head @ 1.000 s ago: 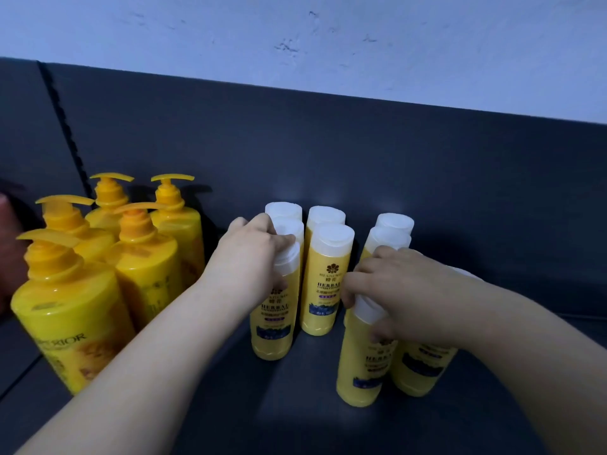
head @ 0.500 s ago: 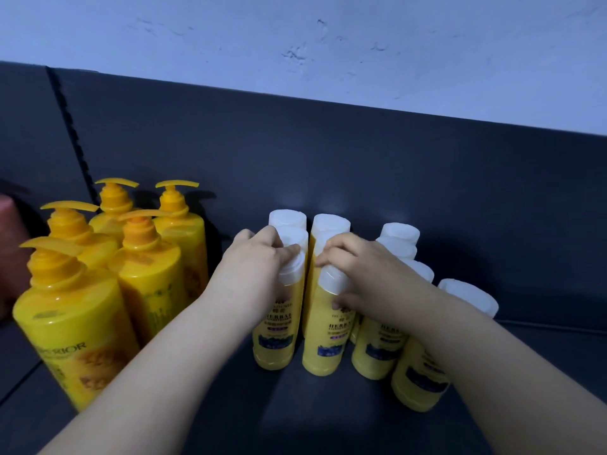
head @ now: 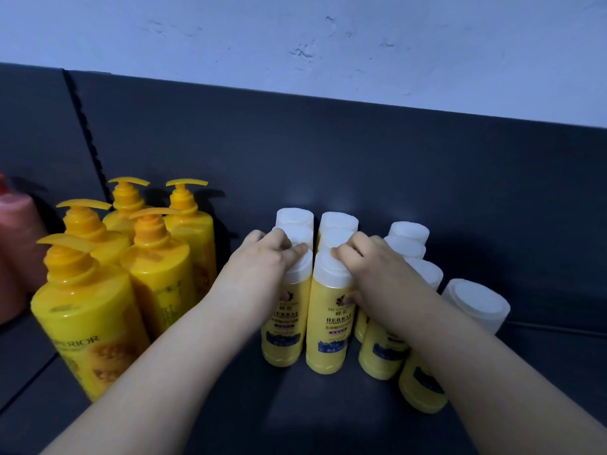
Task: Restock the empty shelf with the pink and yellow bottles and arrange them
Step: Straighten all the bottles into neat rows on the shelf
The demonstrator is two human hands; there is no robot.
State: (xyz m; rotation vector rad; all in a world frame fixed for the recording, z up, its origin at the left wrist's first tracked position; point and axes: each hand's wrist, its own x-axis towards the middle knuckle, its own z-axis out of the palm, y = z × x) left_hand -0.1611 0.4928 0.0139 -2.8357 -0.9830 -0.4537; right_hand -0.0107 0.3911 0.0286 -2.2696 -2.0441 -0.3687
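Several small yellow bottles with white caps stand in rows on the dark shelf (head: 328,418). My left hand (head: 262,264) grips the cap of the front bottle of the left row (head: 285,326). My right hand (head: 371,267) grips the cap and neck of the front bottle of the middle row (head: 328,333), its thumb against the label. These two bottles stand side by side, touching. To the right, another row runs back, and its front bottle (head: 473,307) leans outward. Several large yellow pump bottles (head: 88,320) stand on the left.
A pink bottle (head: 13,257) shows at the far left edge, behind a shelf divider. The dark back panel (head: 361,165) rises behind the bottles, with a pale wall above. Bare shelf floor lies in front of the bottles and at the right.
My right hand left the right-hand bottles and took the middle row's front bottle. It now stands upright against the left one. The left hand stayed on its cap.
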